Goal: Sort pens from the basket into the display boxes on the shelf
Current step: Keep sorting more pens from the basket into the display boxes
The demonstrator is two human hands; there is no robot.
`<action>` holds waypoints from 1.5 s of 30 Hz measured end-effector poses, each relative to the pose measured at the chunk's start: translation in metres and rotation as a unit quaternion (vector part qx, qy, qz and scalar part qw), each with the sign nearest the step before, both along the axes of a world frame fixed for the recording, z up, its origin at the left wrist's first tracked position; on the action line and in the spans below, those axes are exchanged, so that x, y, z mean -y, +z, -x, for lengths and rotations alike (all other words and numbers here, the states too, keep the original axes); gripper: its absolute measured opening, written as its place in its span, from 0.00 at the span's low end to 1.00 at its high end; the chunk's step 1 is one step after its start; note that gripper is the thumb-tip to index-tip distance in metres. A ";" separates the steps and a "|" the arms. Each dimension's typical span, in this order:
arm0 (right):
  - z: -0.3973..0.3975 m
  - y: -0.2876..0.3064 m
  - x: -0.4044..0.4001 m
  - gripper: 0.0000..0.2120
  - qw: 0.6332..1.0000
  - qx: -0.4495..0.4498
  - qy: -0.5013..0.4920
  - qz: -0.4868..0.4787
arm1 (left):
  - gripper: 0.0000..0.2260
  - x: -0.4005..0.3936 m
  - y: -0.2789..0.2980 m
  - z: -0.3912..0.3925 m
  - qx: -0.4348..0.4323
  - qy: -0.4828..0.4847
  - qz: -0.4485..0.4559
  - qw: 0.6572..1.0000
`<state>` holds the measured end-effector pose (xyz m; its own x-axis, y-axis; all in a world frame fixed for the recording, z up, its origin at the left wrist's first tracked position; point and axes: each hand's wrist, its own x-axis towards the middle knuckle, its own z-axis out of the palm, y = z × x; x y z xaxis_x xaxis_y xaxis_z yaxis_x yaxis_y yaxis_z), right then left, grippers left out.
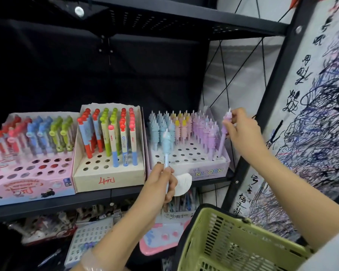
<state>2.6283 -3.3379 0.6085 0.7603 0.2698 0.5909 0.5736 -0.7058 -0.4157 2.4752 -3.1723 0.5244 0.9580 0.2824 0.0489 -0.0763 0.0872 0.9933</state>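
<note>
Black metal shelving (pixel 110 194) fills the view, with a scribbled paper sheet (pixel 321 114) on its right side and three display boxes standing side by side on the shelf: a pink box (pixel 27 184) at the left, a cream box (pixel 110 178) in the middle and the lilac unicorn box (pixel 209 171) at the right. The green basket (pixel 233 241) hangs low at the right, by the person's right arm.

The step in hand seems to be seating a purple unicorn pen (pixel 224 133) in the right column of the unicorn box, among the other purple ones. To do it well, I would keep the pen upright, guide its tip into a free hole and press down from the top only — a tilt could knock the neighbours. The blue one should then go to the blue columns at the left of the same box.

The right hand (pixel 241 128) pinches the purple pen near its head, fingers curled around it. The left hand (pixel 160 184) grips a blue unicorn pen (pixel 167 147) by its lower barrel, just in front of the box — a white paper piece (pixel 182 183) is held with it.
</note>
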 end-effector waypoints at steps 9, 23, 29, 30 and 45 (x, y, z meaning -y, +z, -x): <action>-0.005 -0.008 -0.004 0.08 0.995 -0.061 -0.014 0.076 | 0.06 -0.006 -0.004 0.004 0.006 -0.014 -0.041 0.999; 0.077 -0.010 -0.057 0.14 0.989 -0.074 0.125 0.030 | 0.06 -0.013 0.003 0.017 0.042 -0.015 -0.033 0.998; 0.084 -0.013 -0.087 0.07 0.888 -0.309 0.289 -0.183 | 0.07 -0.024 0.005 0.028 0.026 -0.002 -0.056 0.998; 0.081 -0.012 -0.089 0.06 0.886 -0.304 0.283 -0.207 | 0.07 -0.029 0.005 0.031 0.019 0.007 -0.063 0.998; 0.048 -0.025 -0.128 0.08 0.988 -0.093 0.122 -0.021 | 0.14 -0.093 -0.010 0.075 -0.012 0.037 -0.314 0.949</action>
